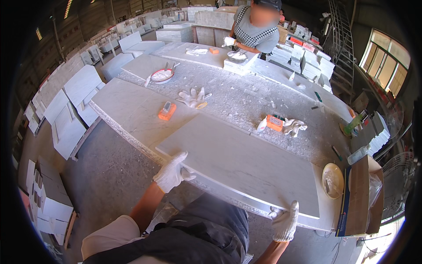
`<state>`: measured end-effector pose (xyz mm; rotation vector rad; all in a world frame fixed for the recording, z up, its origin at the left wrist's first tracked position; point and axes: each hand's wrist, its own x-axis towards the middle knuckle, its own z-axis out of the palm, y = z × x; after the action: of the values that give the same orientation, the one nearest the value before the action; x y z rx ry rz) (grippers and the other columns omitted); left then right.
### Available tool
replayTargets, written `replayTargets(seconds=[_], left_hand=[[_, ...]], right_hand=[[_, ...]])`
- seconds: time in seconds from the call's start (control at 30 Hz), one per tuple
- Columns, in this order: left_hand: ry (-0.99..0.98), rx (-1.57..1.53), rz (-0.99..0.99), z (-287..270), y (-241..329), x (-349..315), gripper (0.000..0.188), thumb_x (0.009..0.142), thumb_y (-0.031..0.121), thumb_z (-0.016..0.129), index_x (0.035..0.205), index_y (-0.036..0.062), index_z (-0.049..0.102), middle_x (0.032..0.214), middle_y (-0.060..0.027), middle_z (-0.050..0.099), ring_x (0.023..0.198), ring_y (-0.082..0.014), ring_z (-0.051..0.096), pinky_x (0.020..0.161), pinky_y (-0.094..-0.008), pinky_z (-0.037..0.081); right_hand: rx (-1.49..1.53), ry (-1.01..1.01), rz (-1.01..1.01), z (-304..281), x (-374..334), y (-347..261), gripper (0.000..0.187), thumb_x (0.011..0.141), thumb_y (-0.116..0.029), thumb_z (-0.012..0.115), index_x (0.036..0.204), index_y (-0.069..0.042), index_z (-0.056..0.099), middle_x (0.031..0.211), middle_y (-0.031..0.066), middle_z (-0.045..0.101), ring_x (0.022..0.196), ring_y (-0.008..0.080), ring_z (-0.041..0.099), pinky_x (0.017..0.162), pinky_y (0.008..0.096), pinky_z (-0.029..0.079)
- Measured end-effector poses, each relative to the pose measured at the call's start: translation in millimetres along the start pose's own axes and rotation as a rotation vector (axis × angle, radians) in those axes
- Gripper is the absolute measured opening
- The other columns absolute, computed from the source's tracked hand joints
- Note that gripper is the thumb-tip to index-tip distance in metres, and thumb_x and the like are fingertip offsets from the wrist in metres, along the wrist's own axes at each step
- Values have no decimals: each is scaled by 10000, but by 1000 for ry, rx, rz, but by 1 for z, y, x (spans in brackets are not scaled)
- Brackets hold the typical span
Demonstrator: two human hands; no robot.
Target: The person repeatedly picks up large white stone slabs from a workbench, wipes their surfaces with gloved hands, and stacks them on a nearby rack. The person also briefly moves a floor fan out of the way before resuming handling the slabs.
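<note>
A large pale grey stone slab [246,160] lies on the near side of the work table, its front edge towards me. My left hand [172,172], in a white knitted glove, is closed on the slab's front edge near its left end. Near the right end of the same edge, my right hand [285,222], gloved alike, grips the slab. The parts of both hands under the edge are partly hidden. Beyond the slab's left end sits an orange block [167,111] with a small grey item on top.
White gloves [193,97] lie amid stone grit. A red-rimmed bowl [162,76] holds white paste and tools. At right stand a yellowish bowl [332,181] and a cardboard box [357,198]. Another orange block [274,123] lies beyond the slab. A person [257,28] works across the table.
</note>
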<state>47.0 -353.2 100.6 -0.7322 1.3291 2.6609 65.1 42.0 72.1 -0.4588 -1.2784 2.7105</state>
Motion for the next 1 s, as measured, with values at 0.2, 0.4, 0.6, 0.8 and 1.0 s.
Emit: replayTargets(seconds=[0.2, 0.4, 0.6, 0.8, 1.0], left_hand=[[-54, 54, 3, -7, -5, 0, 261, 998, 318, 577, 1210, 166, 567, 1148, -21, 654, 927, -220, 677, 905, -531, 522], [-149, -9, -43, -40, -35, 10, 318, 1024, 341, 523, 1227, 99, 559, 1161, -72, 649, 906, -247, 666, 869, -483, 534], [-101, -41, -111, -58, -56, 1, 342, 1044, 344, 475, 1248, 80, 554, 1172, -91, 631, 1062, -251, 608, 965, -498, 469], [-25, 74, -188, -67, -70, -16, 380, 1065, 366, 392, 1212, 63, 569, 1104, -82, 636, 1036, -248, 601, 968, -488, 462], [-12, 112, -164, -71, -82, -6, 392, 1054, 381, 415, 1147, 48, 600, 918, -61, 628, 800, -201, 542, 742, -378, 474]], right_hand=[[23, -9, 40, 0, -6, 2, 603, 965, -424, 615, 1289, 73, 506, 1103, 203, 677, 772, 250, 714, 596, 327, 609], [30, -46, 210, -21, -18, 21, 531, 976, -425, 603, 1293, -2, 558, 1089, 147, 704, 831, 259, 709, 598, 350, 585], [128, 13, 318, -55, -37, 50, 439, 1003, -378, 578, 1305, -60, 569, 1087, 149, 708, 817, 280, 707, 593, 384, 571], [-357, -17, 51, -100, -53, 96, 365, 1005, -344, 578, 1251, -76, 601, 1162, 175, 694, 863, 331, 717, 671, 417, 606], [66, -220, 745, -104, -56, 59, 551, 995, -410, 578, 1215, 95, 555, 1084, 284, 675, 863, 367, 712, 702, 501, 614]])
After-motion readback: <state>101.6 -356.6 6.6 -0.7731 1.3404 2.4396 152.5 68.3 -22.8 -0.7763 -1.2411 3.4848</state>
